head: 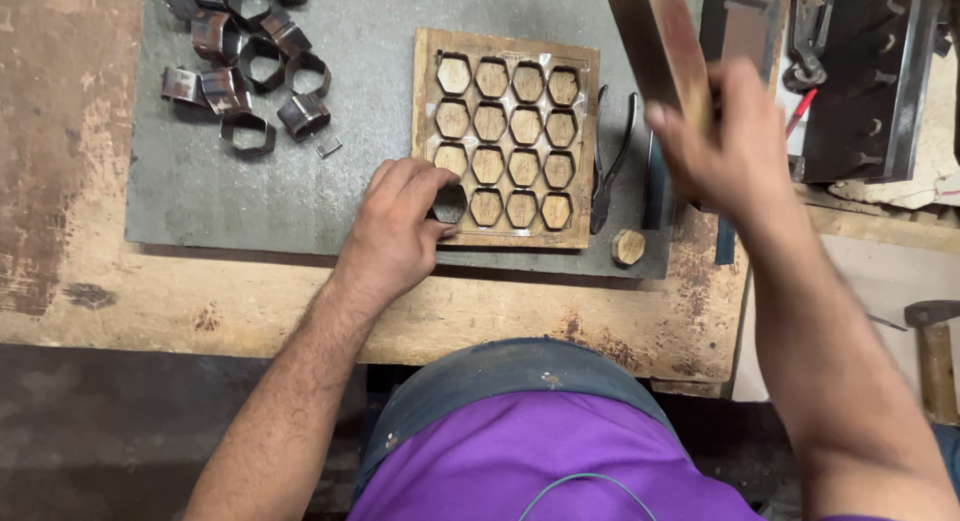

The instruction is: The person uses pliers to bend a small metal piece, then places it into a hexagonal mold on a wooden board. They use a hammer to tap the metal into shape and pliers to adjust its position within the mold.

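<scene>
A square wooden board (507,43) with rows of hexagonal holes lies on a grey metal sheet (370,71). Most holes hold a wooden hexagon ringed by a metal band. My left hand (400,226) rests at the board's lower left corner, its fingers pinching a dark hexagonal metal ring (450,203) in the corner hole. My right hand (725,141) is raised and blurred to the right of the board. It grips a long wooden stick (660,46) that slants up and to the left.
Several loose hexagonal metal rings (250,66) are piled at the sheet's top left. Pliers (610,166) and a small wooden hexagon (628,247) lie just right of the board. Dark metal tools (860,81) sit at top right, a hammer (935,351) at the right edge.
</scene>
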